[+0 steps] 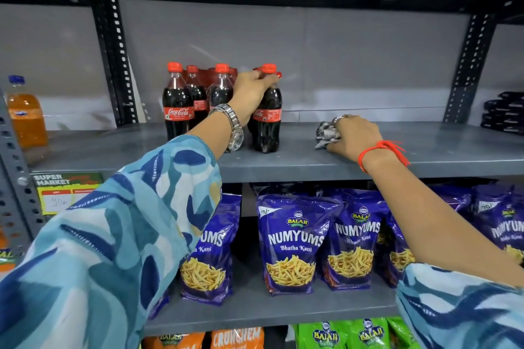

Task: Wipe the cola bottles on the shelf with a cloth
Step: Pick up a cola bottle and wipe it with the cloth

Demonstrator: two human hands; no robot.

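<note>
Several cola bottles with red caps stand on the grey shelf (pixel 283 161). My left hand (pixel 253 91) grips the neck of the rightmost cola bottle (pixel 268 125), which stands upright on the shelf a little in front of the group. Another cola bottle (pixel 177 105) stands at the left of the group, with more bottles (pixel 198 99) behind it. My right hand (pixel 355 136) rests on the shelf to the right, closed on a crumpled grey-and-white cloth (pixel 326 134) that lies on the shelf surface.
An orange soda bottle (pixel 25 116) stands at the far left beyond the perforated upright (pixel 116 59). Dark packets (pixel 504 113) are stacked at the far right. Purple snack bags (pixel 292 244) fill the shelf below, with green and orange bags lower down.
</note>
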